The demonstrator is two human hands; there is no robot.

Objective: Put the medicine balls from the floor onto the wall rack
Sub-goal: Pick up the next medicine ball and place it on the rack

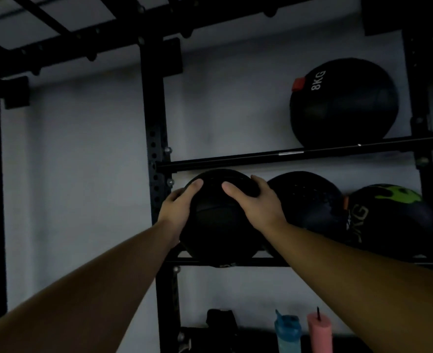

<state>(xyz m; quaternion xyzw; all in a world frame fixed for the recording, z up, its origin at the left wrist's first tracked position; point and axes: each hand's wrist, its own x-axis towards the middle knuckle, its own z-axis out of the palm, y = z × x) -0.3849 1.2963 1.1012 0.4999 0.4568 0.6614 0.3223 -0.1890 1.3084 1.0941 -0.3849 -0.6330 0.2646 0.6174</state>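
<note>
Hands: I've got both on one black medicine ball (218, 220), arms stretched up and forward toward the wall rack (154, 138).
Left hand: my left hand (177, 210) is pressed to the ball's left flank, thumb up over its front face, fingers spread and curled round the far side.
Right hand: my right hand (256, 200) lies on the ball's upper right, thumb pointing left across the top, fingers splayed flat against the leather.
Grip: neither hand is closed into a fist; both are opened wide and clamped onto the ball from either side.
Ball position: it sits at the left end of the lower shelf, hard by the rack's perforated upright, its underside down on the front rail (235, 262).
Clearance above: the ball's top comes just under the upper shelf bar (286, 154).
Neighbours: second black ball (309, 200) just beside it on the same shelf, my right hand between the two; whether they touch, I can't tell.
Right end of the lower shelf: dark ball with a green splash (391, 215), touching or nearly touching the second one.
Upper shelf: 8KG ball (342, 103) with a red tab, resting alone near the right-hand upright.
Below the rack: blue bottle (288, 332) and pink bottle (319, 332) standing side by side near the bottom edge.
Light: dim, so the ball's markings are too dark to read.
</note>
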